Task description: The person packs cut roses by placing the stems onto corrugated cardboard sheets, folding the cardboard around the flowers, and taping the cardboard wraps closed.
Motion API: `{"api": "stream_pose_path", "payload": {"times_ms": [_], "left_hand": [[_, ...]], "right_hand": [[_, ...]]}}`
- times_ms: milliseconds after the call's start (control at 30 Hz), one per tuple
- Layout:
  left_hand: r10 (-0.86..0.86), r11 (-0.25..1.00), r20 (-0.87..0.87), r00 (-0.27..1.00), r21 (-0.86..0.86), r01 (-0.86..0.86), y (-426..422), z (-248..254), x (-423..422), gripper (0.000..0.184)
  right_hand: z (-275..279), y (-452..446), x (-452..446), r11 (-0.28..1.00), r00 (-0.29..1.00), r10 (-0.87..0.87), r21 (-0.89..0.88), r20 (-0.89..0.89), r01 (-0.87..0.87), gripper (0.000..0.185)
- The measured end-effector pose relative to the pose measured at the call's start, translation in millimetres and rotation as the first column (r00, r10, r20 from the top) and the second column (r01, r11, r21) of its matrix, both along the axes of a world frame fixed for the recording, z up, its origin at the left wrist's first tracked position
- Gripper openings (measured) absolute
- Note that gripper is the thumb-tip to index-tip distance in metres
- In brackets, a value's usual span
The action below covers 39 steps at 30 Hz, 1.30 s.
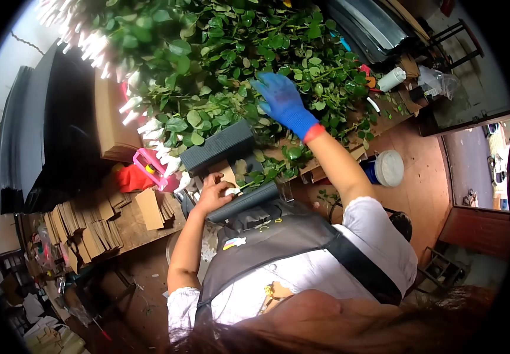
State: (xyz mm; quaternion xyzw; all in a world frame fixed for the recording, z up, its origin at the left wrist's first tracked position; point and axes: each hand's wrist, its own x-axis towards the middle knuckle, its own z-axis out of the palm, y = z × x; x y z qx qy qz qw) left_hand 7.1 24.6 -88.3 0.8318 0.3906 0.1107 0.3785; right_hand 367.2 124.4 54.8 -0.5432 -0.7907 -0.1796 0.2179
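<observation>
Low in the middle, my bare left hand (210,194) bends its fingers around the white-covered head of a rose (232,192). The rose's leafy stem (272,175) runs off to the right. It lies between the raised sides of a dark grey corrugated wrapper (219,146), with a piece of brown cardboard (225,171) by my fingertips. My right hand (281,100), in a blue knit glove with a red cuff, is slightly blurred. Its fingers are apart over a large heap of leafy rose stems (225,65); whether it touches a stem cannot be made out.
White-covered rose heads (92,47) line the heap's left edge. Cardboard pieces (87,227), a pink plastic holder (154,168) and red cloth (132,179) lie left. Dark sheets (60,118) stand behind them. A white-lidded bucket (389,168) stands on the floor at right.
</observation>
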Motion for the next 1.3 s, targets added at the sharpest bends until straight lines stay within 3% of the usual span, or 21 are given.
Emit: {"api": "stream_pose_path", "payload": {"times_ms": [67, 100, 200, 233, 333, 400, 433, 533, 567, 600, 667, 767, 867, 1000, 1033, 1067, 1133, 1200, 1233, 1267, 1300], "left_hand": [[-0.034, 0.999, 0.034, 0.999, -0.018, 0.035, 2.6, -3.9, -3.8, 0.031], [-0.041, 0.999, 0.012, 0.999, -0.031, 0.041, 3.3, -3.0, -5.3, 0.031], [-0.048, 0.999, -0.005, 0.999, -0.017, 0.048, 3.1, 0.2, -3.9, 0.028], [-0.043, 0.999, 0.000, 0.999, -0.006, 0.043, 2.0, -0.6, -3.8, 0.028], [-0.050, 0.998, 0.010, 0.999, 0.037, 0.049, 0.8, -3.8, -3.6, 0.026], [-0.062, 0.997, 0.015, 0.998, 0.048, 0.061, 3.0, -11.1, -6.7, 0.027], [-0.085, 0.994, 0.020, 0.996, 0.074, 0.083, 15.8, -14.0, -5.5, 0.028], [-0.053, 0.999, 0.021, 0.998, -0.010, 0.053, 2.9, -13.2, -6.6, 0.029], [-0.047, 0.999, 0.031, 0.998, -0.015, 0.047, -0.9, -13.0, -7.4, 0.030], [-0.046, 0.999, 0.045, 0.998, -0.008, 0.046, 1.9, -12.7, -8.4, 0.030], [-0.045, 0.999, 0.040, 0.998, 0.032, 0.044, 2.2, -19.0, -7.7, 0.028], [-0.035, 0.999, 0.024, 0.999, 0.006, 0.035, 1.1, -13.0, -7.9, 0.028], [-0.057, 0.998, 0.038, 0.998, 0.026, 0.056, 3.0, -19.2, -8.7, 0.029], [-0.013, 1.000, 0.024, 1.000, -0.019, 0.014, 0.7, -5.2, -7.5, 0.030], [-0.019, 0.998, -0.028, 0.999, -0.066, 0.017, 2.9, 0.2, -7.7, 0.038], [-0.021, 0.993, -0.074, 0.997, -0.114, 0.013, 2.3, 2.9, -6.9, 0.048], [0.092, 0.960, 0.216, 0.972, -0.277, -0.030, 1.1, -7.5, -8.3, 0.092], [0.143, 0.952, 0.270, 0.952, -0.302, -0.058, 3.7, -14.2, -7.9, 0.108], [0.116, 0.993, 0.169, 0.979, -0.017, -0.115, -0.2, -12.0, -7.8, 0.109], [0.189, 0.967, 0.244, 0.951, -0.216, -0.136, -1.0, -7.0, -7.9, 0.112], [0.205, 0.961, 0.278, 0.938, -0.237, -0.140, -2.7, -4.7, -7.3, 0.103]], "right_hand": [[-39.0, 32.7, 6.4, 0.961, 0.974, -0.035, -0.258, 0.226, 0.094, 0.021], [-25.2, 43.7, 3.6, 0.834, 0.981, -0.052, -0.532, 0.187, 0.146, 0.025], [28.5, 30.8, 13.7, 0.995, 0.989, -0.023, -0.100, -0.148, 0.009, 0.025], [44.0, 27.2, 17.9, 0.978, 0.997, -0.014, 0.204, -0.080, 0.030, 0.026], [43.1, 28.8, 32.7, 0.996, 0.996, 0.021, 0.090, -0.082, -0.014, 0.030], [40.8, 28.7, 45.1, 0.999, 0.974, -0.003, 0.050, -0.227, 0.014, 0.029], [65.3, 22.3, 43.2, 0.984, 0.974, 0.033, 0.180, -0.226, 0.008, 0.030], [71.7, 5.8, 43.5, 0.981, 0.999, 0.040, 0.188, 0.012, -0.042, 0.027], [59.7, 4.4, 52.0, 0.995, 0.976, 0.085, 0.068, -0.200, -0.073, 0.024], [62.2, 6.5, 61.1, 0.986, 0.937, 0.140, 0.133, -0.322, -0.102, 0.023], [87.2, -12.3, 74.6, 0.961, 0.976, 0.041, 0.277, -0.215, 0.021, 0.026], [60.9, -25.3, 67.6, 0.968, 0.972, -0.022, -0.248, -0.234, -0.038, 0.031], [78.4, -41.4, 71.7, 0.994, 0.809, -0.046, -0.110, -0.586, -0.023, 0.035], [57.0, -80.1, 71.7, 0.765, 0.722, -0.204, -0.568, -0.661, -0.304, 0.043], [48.9, -81.0, 78.4, 0.746, 0.823, -0.051, -0.570, -0.565, -0.345, 0.042], [41.7, -88.9, 83.6, 0.742, 0.853, -0.072, -0.599, -0.517, -0.301, 0.038], [17.1, -99.6, 88.9, 0.776, 0.922, 0.070, -0.560, -0.381, -0.291, 0.031], [-19.0, -103.0, 91.6, 0.818, 0.989, 0.097, -0.557, -0.113, -0.144, 0.023], [-37.1, -107.3, 92.4, 0.820, 0.999, 0.034, -0.572, 0.024, -0.015, 0.022], [-52.6, -112.8, 94.0, 0.812, 0.986, -0.032, -0.571, 0.161, 0.120, 0.022], [-64.0, -118.7, 91.5, 0.815, 0.978, -0.059, -0.556, 0.202, 0.164, 0.022]]}}
